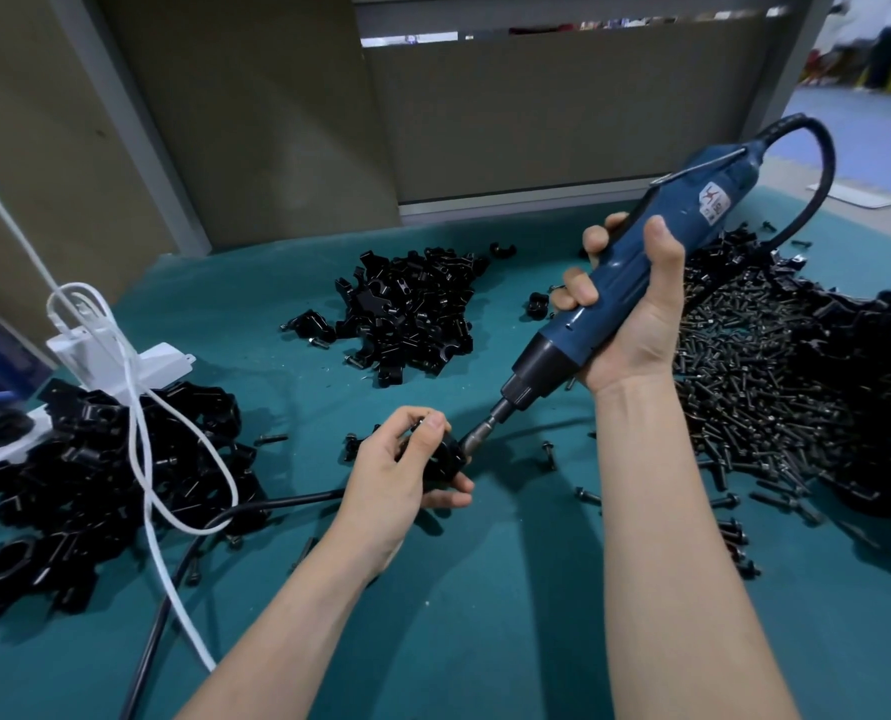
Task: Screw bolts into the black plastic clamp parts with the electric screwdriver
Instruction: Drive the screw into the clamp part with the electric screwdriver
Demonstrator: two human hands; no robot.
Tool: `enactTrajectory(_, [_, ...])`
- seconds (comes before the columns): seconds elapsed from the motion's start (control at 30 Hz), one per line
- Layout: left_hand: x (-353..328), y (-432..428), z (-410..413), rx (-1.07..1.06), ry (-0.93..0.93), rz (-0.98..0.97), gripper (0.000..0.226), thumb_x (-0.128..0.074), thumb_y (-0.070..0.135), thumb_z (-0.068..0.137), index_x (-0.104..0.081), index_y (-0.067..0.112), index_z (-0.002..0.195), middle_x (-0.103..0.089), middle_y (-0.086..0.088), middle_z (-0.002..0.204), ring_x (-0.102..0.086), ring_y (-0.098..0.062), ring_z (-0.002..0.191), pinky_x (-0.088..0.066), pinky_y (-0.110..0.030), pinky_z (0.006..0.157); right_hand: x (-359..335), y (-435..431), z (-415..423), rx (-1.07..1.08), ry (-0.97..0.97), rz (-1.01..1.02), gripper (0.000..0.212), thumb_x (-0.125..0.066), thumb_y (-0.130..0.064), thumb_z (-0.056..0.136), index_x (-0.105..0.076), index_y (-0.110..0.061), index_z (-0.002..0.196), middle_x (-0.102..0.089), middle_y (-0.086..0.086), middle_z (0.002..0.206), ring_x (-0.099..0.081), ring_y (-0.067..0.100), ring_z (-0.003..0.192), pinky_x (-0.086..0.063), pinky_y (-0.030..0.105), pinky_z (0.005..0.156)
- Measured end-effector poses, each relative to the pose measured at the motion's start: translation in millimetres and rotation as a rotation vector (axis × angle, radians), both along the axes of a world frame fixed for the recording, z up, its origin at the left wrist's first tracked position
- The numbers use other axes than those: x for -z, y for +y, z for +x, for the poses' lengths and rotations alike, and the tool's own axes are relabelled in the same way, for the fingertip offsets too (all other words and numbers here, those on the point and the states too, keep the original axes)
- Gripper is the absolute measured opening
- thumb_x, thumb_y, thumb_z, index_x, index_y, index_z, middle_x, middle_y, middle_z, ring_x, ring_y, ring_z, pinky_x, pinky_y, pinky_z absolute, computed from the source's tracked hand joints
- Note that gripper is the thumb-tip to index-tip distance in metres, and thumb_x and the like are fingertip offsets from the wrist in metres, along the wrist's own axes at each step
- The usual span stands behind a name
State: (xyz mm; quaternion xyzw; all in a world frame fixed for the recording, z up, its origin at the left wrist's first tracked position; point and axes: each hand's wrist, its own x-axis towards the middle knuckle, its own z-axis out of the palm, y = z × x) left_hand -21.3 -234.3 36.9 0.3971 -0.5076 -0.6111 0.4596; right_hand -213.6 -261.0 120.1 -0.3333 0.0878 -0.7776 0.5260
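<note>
Left hand (399, 470) pinches a clamp part (446, 459) — right hand (635, 324) grips the screwdriver (635, 272), bit against it.

This is a small-parts assembly station in a factory or workshop. The surface (485, 641) is covered in teal cloth and heaped with bulk stock: piles of black plastic clamp parts (407, 309), a second pile at the left (95, 485), and a great spread of loose black bolts (760, 397). A corded blue electric screwdriver (640, 272) is in use. Grey partition panels (562, 106) close off the back, and a blue shop floor (859, 116) shows beyond.
</note>
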Motion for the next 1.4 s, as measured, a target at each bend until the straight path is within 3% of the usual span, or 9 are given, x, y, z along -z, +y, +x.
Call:
enactTrajectory(0.23, [-0.3, 0.0, 0.2, -0.021, 0.017, 0.019, 0.021, -0.05, 0.022, 0.098, -0.059, 0.012, 0.082, -0.058, -0.012, 0.074, -0.064, -0.023, 0.052, -0.052, -0.024, 0.046, 0.6, -1.6, 0.8, -0.033, 0.007, -0.022, 0.053, -0.086, -0.039, 0.058, -0.051, -0.017, 0.091, -0.059, -0.005, 0.077, -0.049, 0.008, 0.044, -0.043, 0.021, 0.045])
enactTrajectory(1.0, [-4.7, 0.8, 2.8, -0.014, -0.002, 0.045, 0.022, -0.049, 0.023, 0.099, -0.061, 0.014, 0.082, -0.057, -0.009, 0.076, -0.062, -0.022, 0.05, -0.042, -0.021, 0.036, 7.1, -4.6, 3.5, -0.089, -0.009, -0.06, 0.051, -0.086, -0.034, 0.058, -0.052, -0.016, 0.091, -0.06, -0.005, 0.076, -0.048, 0.008, 0.042, -0.041, 0.021, 0.044])
enactTrajectory(1.07, [-6.5, -0.5, 5.6, 0.032, 0.0, 0.098, 0.026, -0.052, 0.032, 0.095, -0.066, 0.018, 0.077, -0.058, -0.007, 0.072, -0.062, -0.021, 0.05, -0.042, -0.021, 0.035, 6.6, -4.1, 3.9, -0.173, -0.066, -0.118, 0.051, -0.087, -0.03, 0.058, -0.053, -0.013, 0.091, -0.061, -0.003, 0.074, -0.048, 0.009, 0.04, -0.04, 0.02, 0.042])
enactTrajectory(1.13, [-10.4, -1.6, 9.9, 0.143, -0.001, 0.201, 0.027, -0.058, 0.041, 0.085, -0.067, 0.016, 0.085, -0.06, -0.005, 0.069, -0.061, -0.02, 0.05, -0.042, -0.021, 0.034, 3.5, -4.0, 4.6, -0.311, -0.135, -0.198, 0.044, -0.086, -0.023, 0.063, -0.057, -0.009, 0.092, -0.064, 0.002, 0.073, -0.049, 0.012, 0.038, -0.04, 0.02, 0.042])
enactTrajectory(1.3, [-23.7, 0.1, 19.3, 0.478, 0.092, 0.506, 0.037, -0.061, 0.037, 0.082, -0.056, 0.008, 0.103, -0.062, -0.003, 0.069, -0.057, -0.017, 0.048, -0.034, -0.014, 0.028, -0.2, -2.3, 5.1, -0.514, -0.275, -0.306, 0.035, -0.078, -0.016, 0.074, -0.059, -0.004, 0.099, -0.067, 0.008, 0.08, -0.056, 0.018, 0.042, -0.041, 0.024, 0.047])
enactTrajectory(1.4, [-34.4, 2.4, 29.6, 0.497, -0.133, 0.442, 0.035, -0.061, 0.039, 0.081, -0.062, 0.01, 0.101, -0.064, -0.002, 0.069, -0.061, -0.019, 0.052, -0.039, -0.015, 0.033, 4.8, -1.3, -5.4, -0.559, -0.356, -0.337, 0.032, -0.078, -0.015, 0.074, -0.057, -0.006, 0.097, -0.062, 0.007, 0.087, -0.058, 0.019, 0.045, -0.042, 0.023, 0.05])
